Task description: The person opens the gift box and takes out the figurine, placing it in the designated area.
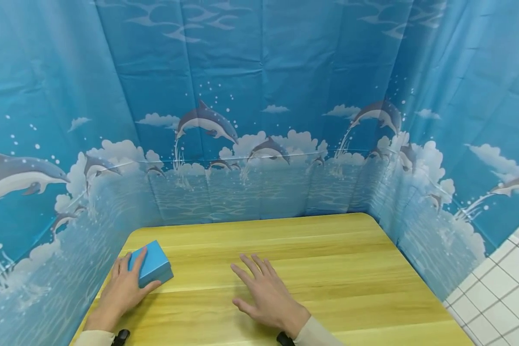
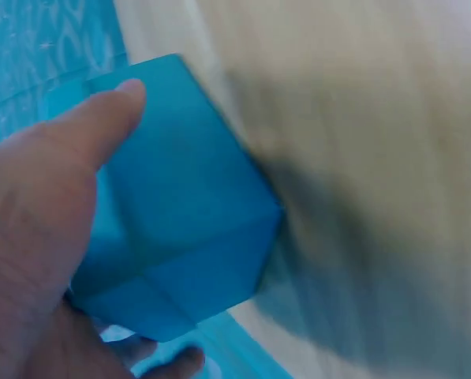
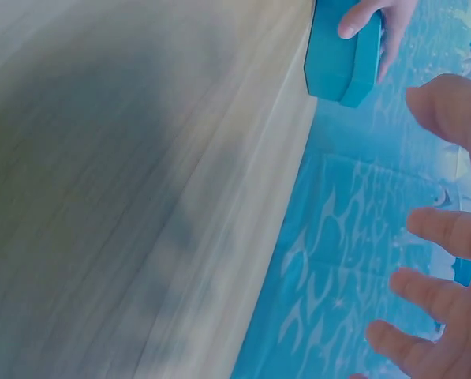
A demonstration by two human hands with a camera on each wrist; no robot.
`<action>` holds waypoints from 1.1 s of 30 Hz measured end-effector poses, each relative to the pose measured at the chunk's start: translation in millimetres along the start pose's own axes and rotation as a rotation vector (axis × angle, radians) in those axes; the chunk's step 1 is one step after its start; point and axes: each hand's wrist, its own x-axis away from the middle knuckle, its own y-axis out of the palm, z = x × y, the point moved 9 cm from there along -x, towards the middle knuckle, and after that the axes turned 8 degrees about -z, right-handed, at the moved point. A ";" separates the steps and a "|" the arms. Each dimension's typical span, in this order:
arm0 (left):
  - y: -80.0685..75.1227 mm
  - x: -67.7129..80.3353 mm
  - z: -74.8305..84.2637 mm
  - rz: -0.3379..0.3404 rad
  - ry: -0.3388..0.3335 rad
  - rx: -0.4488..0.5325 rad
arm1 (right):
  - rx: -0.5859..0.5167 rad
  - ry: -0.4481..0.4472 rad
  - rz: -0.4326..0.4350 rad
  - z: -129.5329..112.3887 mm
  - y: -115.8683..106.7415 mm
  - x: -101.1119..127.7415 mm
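A small blue box (image 1: 151, 263) lies on the wooden table (image 1: 328, 269) near its left edge. My left hand (image 1: 125, 283) grips it, fingers over the top and thumb against the near side. The left wrist view shows the blue box (image 2: 180, 205) close up with my thumb (image 2: 77, 134) on its top face. My right hand (image 1: 265, 293) lies flat on the table in the middle, fingers spread and straight, holding nothing. In the right wrist view the blue box (image 3: 342, 55) shows at the top and my spread fingers (image 3: 436, 292) at the right.
A blue dolphin-print curtain (image 1: 259, 120) hangs around the table on the left, back and right. White floor tiles (image 1: 506, 283) show at the lower right. Bare tabletop stretches to the right of my hands.
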 end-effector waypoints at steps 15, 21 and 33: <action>14.9 10.8 9.1 -0.016 0.072 -0.032 | 0.030 -0.086 -0.027 -26.9 18.2 -22.2; 19.0 14.0 27.5 0.009 0.109 -0.036 | 0.042 -0.107 -0.030 -36.9 23.0 -28.2; 26.1 25.0 64.6 0.052 0.157 -0.040 | 0.069 -0.154 -0.077 -50.9 32.2 -48.5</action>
